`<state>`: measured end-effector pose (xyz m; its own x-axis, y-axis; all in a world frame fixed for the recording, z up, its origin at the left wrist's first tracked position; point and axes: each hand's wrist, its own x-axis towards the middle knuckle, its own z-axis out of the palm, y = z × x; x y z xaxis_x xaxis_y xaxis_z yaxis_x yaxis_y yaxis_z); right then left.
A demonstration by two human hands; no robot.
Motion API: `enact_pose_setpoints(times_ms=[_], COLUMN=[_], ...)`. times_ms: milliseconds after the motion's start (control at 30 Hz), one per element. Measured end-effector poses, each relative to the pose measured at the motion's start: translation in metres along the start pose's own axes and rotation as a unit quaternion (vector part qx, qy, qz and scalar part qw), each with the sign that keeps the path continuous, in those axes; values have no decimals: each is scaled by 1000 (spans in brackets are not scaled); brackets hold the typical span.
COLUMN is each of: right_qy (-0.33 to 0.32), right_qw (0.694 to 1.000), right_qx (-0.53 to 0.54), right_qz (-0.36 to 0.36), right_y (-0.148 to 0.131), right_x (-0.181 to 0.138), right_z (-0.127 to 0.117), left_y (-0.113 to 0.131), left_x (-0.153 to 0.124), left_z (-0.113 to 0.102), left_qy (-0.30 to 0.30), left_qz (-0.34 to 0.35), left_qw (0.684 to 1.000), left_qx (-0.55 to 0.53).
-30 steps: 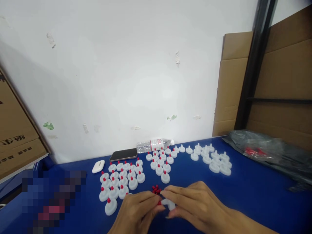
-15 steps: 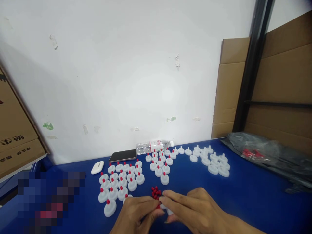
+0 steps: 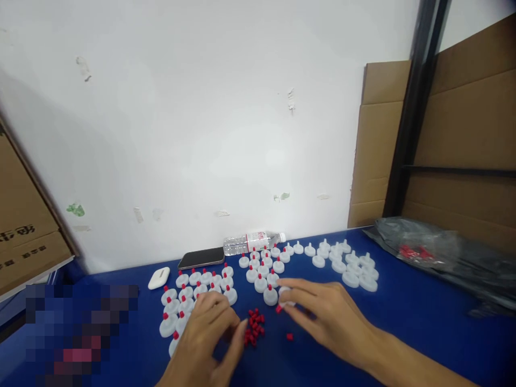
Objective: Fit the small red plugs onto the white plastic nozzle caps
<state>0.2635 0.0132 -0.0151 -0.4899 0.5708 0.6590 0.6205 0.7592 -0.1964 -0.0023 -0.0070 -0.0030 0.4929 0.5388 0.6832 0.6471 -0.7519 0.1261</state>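
Observation:
My right hand grips a white nozzle lid, tilted with its red tip cap pointing down and towards me. It is beside the middle group of capped lids. My left hand is over the front of the left group of capped lids, thumb apart from the curled fingers, with nothing visible in it. To the right of its fingertips lies a pile of small red caps. One loose red cap lies apart, below my right hand. My left hand hides some lids.
Uncapped white lids stand at the back right. Along the wall lie a clear bottle, a phone and a white case. A grey plastic bag and a clear bag of red pieces lie at the far right.
My hands have come apart. The right hand has carried the lid forward to the middle group, while the left has moved left, uncovering the red caps.

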Motion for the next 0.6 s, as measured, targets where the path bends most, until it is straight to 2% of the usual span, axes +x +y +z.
enact_pose_setpoints(times_ms=[100, 200, 300, 433, 600], right_qy=[-10, -21, -47, -74, -51], right_qw=[995, 987, 982, 979, 975], right_qx=[-2, -51, -83, -79, -106], right_qz=[94, 149, 163, 172, 187], right_y=[18, 27, 32, 37, 35], right_x=[2, 5, 5, 1, 3], right_z=[-4, -6, -5, -1, -3], left_y=[-6, -10, -11, -9, -7], left_x=[-3, -9, -12, -8, -5], left_z=[-2, 5, 11, 6, 1], left_qy=[-13, -51, -100, -136, -159], left_qz=[-28, -56, -62, -50, -33], left_qw=[998, 995, 992, 989, 985], left_qx=[49, 68, 52, 43, 61])
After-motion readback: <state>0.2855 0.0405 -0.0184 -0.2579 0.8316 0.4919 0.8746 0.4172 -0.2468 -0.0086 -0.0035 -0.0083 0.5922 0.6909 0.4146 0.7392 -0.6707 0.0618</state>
